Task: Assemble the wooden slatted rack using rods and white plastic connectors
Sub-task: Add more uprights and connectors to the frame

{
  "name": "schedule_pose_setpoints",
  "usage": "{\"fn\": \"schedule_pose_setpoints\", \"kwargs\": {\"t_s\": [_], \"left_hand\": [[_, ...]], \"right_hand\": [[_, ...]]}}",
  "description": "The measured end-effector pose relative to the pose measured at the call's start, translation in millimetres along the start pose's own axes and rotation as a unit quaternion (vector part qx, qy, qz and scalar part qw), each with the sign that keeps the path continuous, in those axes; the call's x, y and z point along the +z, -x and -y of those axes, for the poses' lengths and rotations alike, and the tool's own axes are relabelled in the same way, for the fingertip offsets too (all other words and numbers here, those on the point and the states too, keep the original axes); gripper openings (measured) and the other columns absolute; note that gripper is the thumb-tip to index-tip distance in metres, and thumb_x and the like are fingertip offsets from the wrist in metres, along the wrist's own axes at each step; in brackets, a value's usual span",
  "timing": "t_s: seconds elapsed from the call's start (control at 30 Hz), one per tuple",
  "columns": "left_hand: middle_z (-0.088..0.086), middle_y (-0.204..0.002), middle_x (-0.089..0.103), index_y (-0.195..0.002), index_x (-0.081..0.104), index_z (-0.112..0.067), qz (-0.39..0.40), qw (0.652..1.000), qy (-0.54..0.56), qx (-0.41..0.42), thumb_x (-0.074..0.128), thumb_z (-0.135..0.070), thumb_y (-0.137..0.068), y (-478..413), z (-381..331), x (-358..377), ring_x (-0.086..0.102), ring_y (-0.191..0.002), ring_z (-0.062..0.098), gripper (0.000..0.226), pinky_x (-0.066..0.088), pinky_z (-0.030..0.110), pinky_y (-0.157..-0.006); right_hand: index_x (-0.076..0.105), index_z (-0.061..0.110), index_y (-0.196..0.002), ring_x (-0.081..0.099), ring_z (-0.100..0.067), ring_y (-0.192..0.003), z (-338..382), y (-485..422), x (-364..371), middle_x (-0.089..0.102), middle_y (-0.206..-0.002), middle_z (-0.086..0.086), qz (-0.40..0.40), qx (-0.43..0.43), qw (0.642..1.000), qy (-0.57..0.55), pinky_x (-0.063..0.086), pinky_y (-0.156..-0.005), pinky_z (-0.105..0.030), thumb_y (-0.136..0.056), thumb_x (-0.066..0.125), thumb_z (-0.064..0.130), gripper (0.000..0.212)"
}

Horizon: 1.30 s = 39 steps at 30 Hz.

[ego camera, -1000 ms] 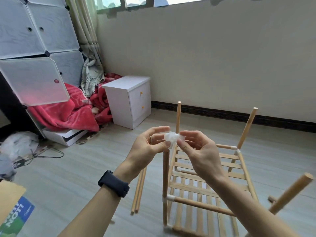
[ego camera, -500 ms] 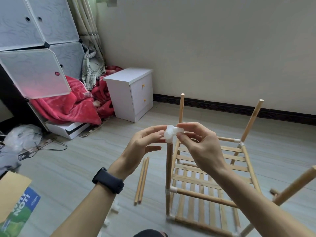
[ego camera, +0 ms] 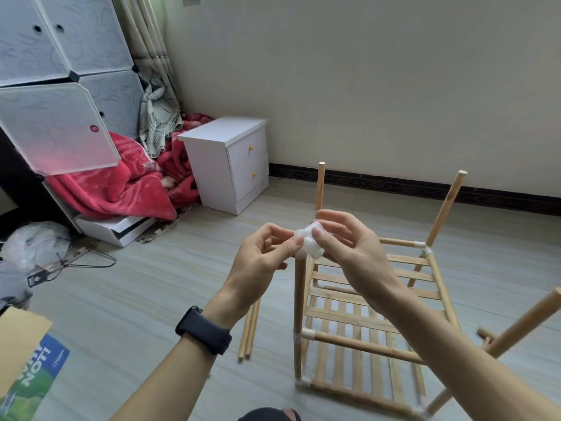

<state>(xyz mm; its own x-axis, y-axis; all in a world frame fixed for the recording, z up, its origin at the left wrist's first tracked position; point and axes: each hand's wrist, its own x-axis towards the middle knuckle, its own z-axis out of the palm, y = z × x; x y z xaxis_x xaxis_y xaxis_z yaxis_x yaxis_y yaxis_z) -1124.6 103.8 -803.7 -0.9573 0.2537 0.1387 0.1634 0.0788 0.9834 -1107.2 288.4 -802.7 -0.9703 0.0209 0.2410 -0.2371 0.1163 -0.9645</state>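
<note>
A black wristwatch (ego camera: 203,329) sits on the left forearm, and a cardboard box (ego camera: 25,335) with a blue-and-green print lies at the lower left edge of the floor. Both arms reach forward and meet over the near left corner of the wooden slatted rack (ego camera: 340,316).

The left hand (ego camera: 261,265) and right hand (ego camera: 352,253) share one white plastic connector (ego camera: 308,243). The left thumb and forefinger pinch it from the left, and the right thumb and curled fingers (ego camera: 326,218) grip it from the right and above. The connector hangs right over the top of the rack's near upright rod (ego camera: 299,299); whether it is seated on the rod end, I cannot tell.

The rack stands on the floor, with slats low down and white connectors at its corners. Three more posts rise from it — two at the back (ego camera: 320,186), one leaning out at the right (ego camera: 528,320). Two loose rods (ego camera: 251,329) lie side by side on the floor just left of it.

Farther off lie a clear plastic bag (ego camera: 33,244) and a red blanket (ego camera: 121,183). Beyond them are a white nightstand (ego camera: 227,159) by the wall and a panel cupboard (ego camera: 60,50) with one door hanging open.
</note>
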Motion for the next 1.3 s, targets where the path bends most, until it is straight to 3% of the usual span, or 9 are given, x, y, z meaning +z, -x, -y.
{"fn": "schedule_pose_setpoints", "kwargs": {"t_s": [0.13, 0.37, 0.53, 0.63, 0.77, 0.87, 1.03, 1.2, 1.3], "left_hand": [[0.002, -0.104, 0.074, -0.111, 0.066, -0.021, -0.009, 1.000, 0.011, -0.001, 0.070, -0.046, -0.085, -2, 2, 5, 0.071, -0.098, 0.016, 0.037, 0.057, 0.032, -0.083], [0.000, -0.109, 0.072, -0.125, 0.064, -0.031, 0.015, 0.999, 0.037, -0.003, 0.060, -0.049, -0.088, -9, 5, 11, 0.069, -0.104, 0.018, 0.042, 0.057, 0.032, -0.086], [-0.005, -0.103, 0.071, -0.116, 0.063, -0.033, -0.011, 0.998, 0.059, -0.015, 0.056, -0.055, -0.088, -15, 11, 21, 0.069, -0.095, 0.010, 0.037, 0.056, 0.026, -0.075], [-0.004, -0.101, 0.071, -0.118, 0.060, -0.027, -0.020, 0.994, 0.107, -0.019, 0.058, -0.053, -0.087, -14, 20, 28, 0.070, -0.090, 0.015, 0.040, 0.058, 0.026, -0.077], [-0.003, -0.091, 0.071, -0.113, 0.063, -0.008, -0.037, 0.987, 0.153, -0.035, 0.057, -0.056, -0.085, -9, 28, 38, 0.067, -0.079, 0.014, 0.057, 0.054, 0.020, -0.071], [-0.009, -0.079, 0.070, -0.108, 0.063, -0.004, -0.044, 0.987, 0.154, -0.020, 0.054, -0.053, -0.087, -9, 28, 41, 0.065, -0.073, 0.010, 0.054, 0.052, 0.017, -0.064], [-0.004, -0.077, 0.072, -0.107, 0.065, -0.008, -0.048, 0.989, 0.141, -0.019, 0.052, -0.050, -0.089, -6, 25, 41, 0.067, -0.071, 0.015, 0.047, 0.056, 0.043, -0.079], [-0.006, -0.071, 0.069, -0.108, 0.064, -0.003, -0.064, 0.987, 0.144, -0.023, 0.052, -0.048, -0.090, -5, 22, 46, 0.065, -0.067, 0.013, 0.050, 0.055, 0.045, -0.078], [-0.004, -0.075, 0.071, -0.108, 0.063, -0.001, -0.060, 0.988, 0.143, -0.025, 0.053, -0.049, -0.090, 0, 23, 46, 0.065, -0.068, 0.013, 0.052, 0.055, 0.042, -0.076]], "right_hand": [[0.061, 0.021, -0.132, 0.072, -0.010, -0.099, -2, 11, -2, 0.072, -0.115, 0.006, 0.016, -0.035, 0.996, 0.076, 0.060, -0.083, -0.028, -0.081, 0.074, 0.049, 0.059], [0.054, 0.015, -0.144, 0.072, -0.031, -0.090, 2, 11, 0, 0.074, -0.107, -0.006, 0.021, -0.068, 0.987, 0.147, 0.058, -0.081, -0.055, -0.102, 0.051, 0.032, 0.046], [0.065, 0.021, -0.125, 0.070, -0.006, -0.081, 0, 14, 5, 0.075, -0.092, 0.007, -0.034, -0.116, 0.981, 0.154, 0.057, -0.068, -0.019, -0.100, 0.061, 0.021, 0.025], [0.068, 0.022, -0.116, 0.069, -0.003, -0.078, -1, 17, 9, 0.072, -0.088, 0.014, -0.054, -0.141, 0.974, 0.170, 0.052, -0.063, -0.013, -0.099, 0.063, 0.020, 0.019], [0.071, 0.020, -0.109, 0.070, -0.012, -0.075, -1, 19, 11, 0.074, -0.084, 0.005, -0.069, -0.130, 0.975, 0.167, 0.056, -0.062, -0.022, -0.098, 0.063, 0.024, 0.014], [0.074, 0.012, -0.110, 0.071, -0.010, -0.076, -1, 20, 12, 0.076, -0.087, 0.003, -0.076, -0.130, 0.971, 0.187, 0.055, -0.063, -0.018, -0.100, 0.063, 0.021, 0.017], [0.076, 0.008, -0.112, 0.075, -0.011, -0.084, -1, 23, 14, 0.078, -0.093, -0.001, -0.088, -0.131, 0.968, 0.197, 0.062, -0.071, -0.030, -0.101, 0.064, 0.020, 0.020], [0.077, 0.012, -0.110, 0.075, -0.010, -0.081, -2, 26, 13, 0.078, -0.089, 0.003, -0.098, -0.125, 0.971, 0.180, 0.062, -0.069, -0.034, -0.101, 0.064, 0.020, 0.017], [0.076, 0.019, -0.108, 0.075, -0.018, -0.077, -1, 28, 10, 0.078, -0.086, 0.001, -0.079, -0.118, 0.974, 0.176, 0.061, -0.066, -0.046, -0.101, 0.063, 0.020, 0.015]]}}
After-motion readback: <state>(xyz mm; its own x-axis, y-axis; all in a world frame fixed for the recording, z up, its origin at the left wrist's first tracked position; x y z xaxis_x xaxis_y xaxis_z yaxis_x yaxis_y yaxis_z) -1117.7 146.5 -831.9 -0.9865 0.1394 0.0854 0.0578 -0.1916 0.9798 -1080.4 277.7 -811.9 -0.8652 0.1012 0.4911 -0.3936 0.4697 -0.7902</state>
